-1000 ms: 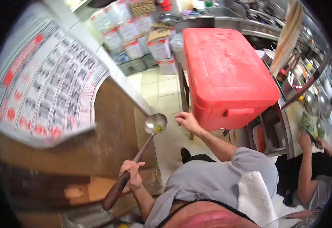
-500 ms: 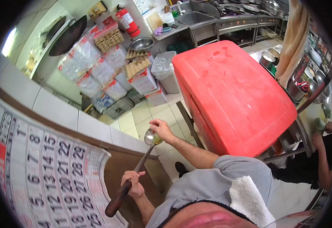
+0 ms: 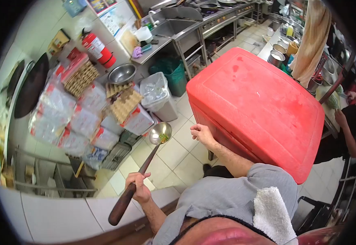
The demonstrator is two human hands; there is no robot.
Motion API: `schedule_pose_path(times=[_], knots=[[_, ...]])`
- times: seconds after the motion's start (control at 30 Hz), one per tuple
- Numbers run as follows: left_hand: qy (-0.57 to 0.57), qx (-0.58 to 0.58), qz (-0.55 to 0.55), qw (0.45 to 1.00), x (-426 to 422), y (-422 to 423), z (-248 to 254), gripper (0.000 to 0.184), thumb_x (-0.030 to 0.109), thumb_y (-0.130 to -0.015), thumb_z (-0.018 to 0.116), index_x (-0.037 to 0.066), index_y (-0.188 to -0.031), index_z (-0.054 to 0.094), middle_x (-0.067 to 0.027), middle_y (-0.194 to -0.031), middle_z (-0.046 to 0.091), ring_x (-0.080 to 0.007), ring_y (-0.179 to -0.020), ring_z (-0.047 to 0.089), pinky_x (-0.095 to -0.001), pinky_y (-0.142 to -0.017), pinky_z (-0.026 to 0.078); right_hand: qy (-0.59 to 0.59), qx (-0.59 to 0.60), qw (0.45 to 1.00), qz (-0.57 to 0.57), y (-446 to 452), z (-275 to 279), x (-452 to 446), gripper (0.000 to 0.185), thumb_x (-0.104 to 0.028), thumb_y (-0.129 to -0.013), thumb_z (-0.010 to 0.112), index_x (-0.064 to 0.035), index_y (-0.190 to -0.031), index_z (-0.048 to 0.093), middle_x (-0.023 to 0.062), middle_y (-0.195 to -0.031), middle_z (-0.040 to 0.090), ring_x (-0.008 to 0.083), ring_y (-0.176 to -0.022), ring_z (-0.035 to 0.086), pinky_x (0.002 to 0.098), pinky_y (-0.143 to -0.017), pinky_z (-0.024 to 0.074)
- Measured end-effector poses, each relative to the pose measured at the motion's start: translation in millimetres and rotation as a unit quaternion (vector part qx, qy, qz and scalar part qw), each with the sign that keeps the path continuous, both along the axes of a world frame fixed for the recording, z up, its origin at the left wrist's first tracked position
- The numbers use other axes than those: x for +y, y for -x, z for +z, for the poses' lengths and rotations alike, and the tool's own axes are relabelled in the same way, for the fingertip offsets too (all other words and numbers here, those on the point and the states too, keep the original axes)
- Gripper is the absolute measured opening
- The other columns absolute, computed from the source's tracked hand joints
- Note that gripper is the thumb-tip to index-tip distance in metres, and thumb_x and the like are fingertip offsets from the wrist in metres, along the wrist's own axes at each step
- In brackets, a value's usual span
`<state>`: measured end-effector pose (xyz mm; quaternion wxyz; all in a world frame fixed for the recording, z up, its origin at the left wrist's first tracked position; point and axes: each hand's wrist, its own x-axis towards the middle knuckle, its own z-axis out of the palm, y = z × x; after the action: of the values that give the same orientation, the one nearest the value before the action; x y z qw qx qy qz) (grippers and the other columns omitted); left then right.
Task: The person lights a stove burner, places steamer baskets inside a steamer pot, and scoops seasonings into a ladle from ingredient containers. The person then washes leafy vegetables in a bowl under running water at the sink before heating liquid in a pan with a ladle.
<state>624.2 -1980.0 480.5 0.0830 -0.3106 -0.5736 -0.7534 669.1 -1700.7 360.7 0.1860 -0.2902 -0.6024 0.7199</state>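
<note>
A long ladle point(image 3: 147, 160) with a dark wooden handle is gripped near its middle by my left hand point(image 3: 138, 187), fingers wrapped round the wood. Its metal bowl faces up, and small green and orange bits of food point(image 3: 163, 138) lie inside. My right hand point(image 3: 202, 135) is apart from the ladle, to the right of the bowl and beside the red bin. Its fingers are loosely bent and a little apart, and I see nothing in them.
A big red lidded bin point(image 3: 255, 110) stands close on my right. Plastic-wrapped boxes point(image 3: 76, 120), egg trays point(image 3: 125, 104) and a grey bin point(image 3: 157, 94) are ahead left. A tiled ledge point(image 3: 55, 214) runs at lower left. Another person's hand point(image 3: 341, 118) works at far right.
My right hand has come away from the ladle bowl towards the red bin. My view has turned: the calendar at left is gone and the ladle is now over the floor tiles.
</note>
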Motion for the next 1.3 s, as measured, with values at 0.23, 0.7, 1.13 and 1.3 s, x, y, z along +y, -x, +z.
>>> schedule_pose_path(times=[0.23, 0.7, 1.13, 1.3], knots=[[-0.025, 0.005, -0.031, 0.999, 71, 144, 3, 0.011, 0.008, -0.080, 0.054, 0.001, -0.072, 0.050, -0.0094, -0.069, 0.047, -0.0173, -0.065, 0.046, -0.0370, -0.050, 0.055, -0.011, 0.031, 0.999, 0.032, 115, 27, 29, 0.023, -0.012, -0.078, 0.056, 0.0024, -0.096, 0.058, 0.0058, -0.078, 0.060, 0.0115, -0.063, 0.056, 0.0257, -0.058, 0.0456], [-0.019, -0.006, -0.267, 0.964, 241, 402, -10, 0.015, 0.012, -0.082, 0.057, 0.002, -0.074, 0.049, -0.0089, -0.071, 0.045, -0.0169, -0.069, 0.046, -0.0377, -0.056, 0.056, -0.040, 0.068, 0.977, -0.196, 240, 52, 157, 0.024, -0.012, -0.080, 0.056, 0.0001, -0.101, 0.056, 0.0025, -0.073, 0.056, 0.0081, -0.064, 0.053, 0.0234, -0.054, 0.0424], [-0.042, -0.039, -0.467, 0.882, 481, 489, -23, 0.017, 0.012, -0.082, 0.056, 0.002, -0.071, 0.048, -0.0095, -0.066, 0.046, -0.0177, -0.068, 0.044, -0.0352, -0.053, 0.056, -0.517, -0.303, 0.696, -0.395, 119, 139, 412, 0.046, -0.014, -0.074, 0.061, -0.0029, -0.117, 0.047, 0.0177, -0.081, 0.061, 0.0317, -0.074, 0.060, 0.0385, -0.069, 0.0477], [-0.023, -0.026, -0.513, 0.858, 591, 484, -8, 0.018, 0.013, -0.082, 0.056, 0.002, -0.072, 0.047, -0.0088, -0.067, 0.046, -0.0172, -0.067, 0.043, -0.0337, -0.052, 0.056, -0.400, -0.424, 0.650, -0.487, 35, 118, 558, 0.055, -0.018, -0.072, 0.064, -0.0035, -0.120, 0.042, 0.0254, -0.096, 0.060, 0.0376, -0.092, 0.058, 0.0453, -0.079, 0.0454]])
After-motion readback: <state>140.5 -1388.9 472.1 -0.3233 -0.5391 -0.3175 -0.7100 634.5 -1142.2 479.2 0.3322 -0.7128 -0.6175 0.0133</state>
